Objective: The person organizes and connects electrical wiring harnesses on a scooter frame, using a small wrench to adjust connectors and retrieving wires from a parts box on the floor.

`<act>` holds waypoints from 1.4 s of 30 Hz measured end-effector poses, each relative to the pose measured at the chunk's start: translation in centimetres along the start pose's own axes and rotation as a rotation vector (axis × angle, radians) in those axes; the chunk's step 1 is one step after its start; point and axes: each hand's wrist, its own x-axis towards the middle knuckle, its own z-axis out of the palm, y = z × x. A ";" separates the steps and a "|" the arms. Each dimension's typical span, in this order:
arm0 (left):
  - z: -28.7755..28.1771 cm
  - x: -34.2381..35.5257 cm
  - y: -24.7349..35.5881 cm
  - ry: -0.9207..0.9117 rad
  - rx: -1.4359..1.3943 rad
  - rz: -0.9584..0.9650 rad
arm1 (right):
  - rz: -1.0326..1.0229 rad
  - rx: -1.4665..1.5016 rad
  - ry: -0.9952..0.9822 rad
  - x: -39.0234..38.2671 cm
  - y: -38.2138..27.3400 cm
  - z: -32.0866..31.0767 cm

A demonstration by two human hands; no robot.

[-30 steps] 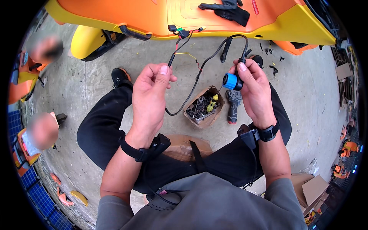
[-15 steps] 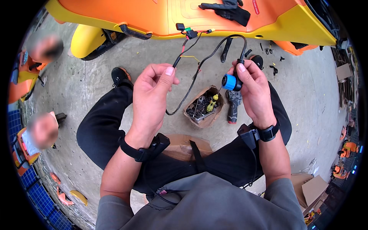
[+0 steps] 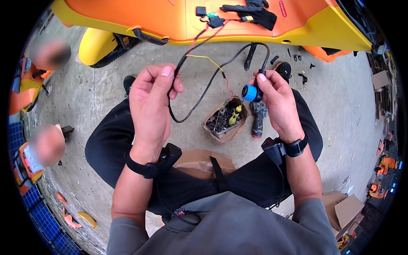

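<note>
A black cable (image 3: 207, 88) hangs in a loop between my two hands. My left hand (image 3: 152, 95) pinches it between thumb and fingers. At its other end my right hand (image 3: 275, 94) holds a round black connector with a blue collar (image 3: 251, 92), thumb on top. From the left hand the wires run up to a black fuse holder (image 3: 216, 21) and a small black block (image 3: 201, 11), in front of the orange scooter body (image 3: 178, 21). A thin yellow wire (image 3: 207, 57) and a red one dangle from the cable.
Between my feet stands an open cardboard box (image 3: 227, 135) of screws, with a yellow-handled screwdriver (image 3: 233, 117). A power drill (image 3: 257, 120) lies beside it. Black gloves (image 3: 255, 13) rest on the scooter body. Small black parts (image 3: 303, 78) lie on the floor at right. Two people (image 3: 46, 144) are at far left.
My left hand has moved left and slightly up with the cable, and the fuse holder end has risen over the orange body. My right hand has shifted slightly left with the connector.
</note>
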 end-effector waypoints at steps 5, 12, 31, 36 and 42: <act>-1.2 0.7 1.2 0.077 0.001 0.059 | 0.001 0.033 0.004 0.0 0.0 0.0; -1.3 0.9 0.9 0.091 0.096 0.090 | -0.007 0.005 0.003 0.1 0.0 -0.1; -0.8 0.7 1.0 0.143 0.130 0.038 | 0.005 0.011 0.009 0.0 -0.1 0.1; -0.8 0.7 0.8 0.130 0.125 0.063 | -0.007 0.016 0.006 0.1 0.0 0.1; -0.8 0.6 0.8 0.104 0.100 0.071 | -0.009 0.022 0.004 0.0 0.2 0.0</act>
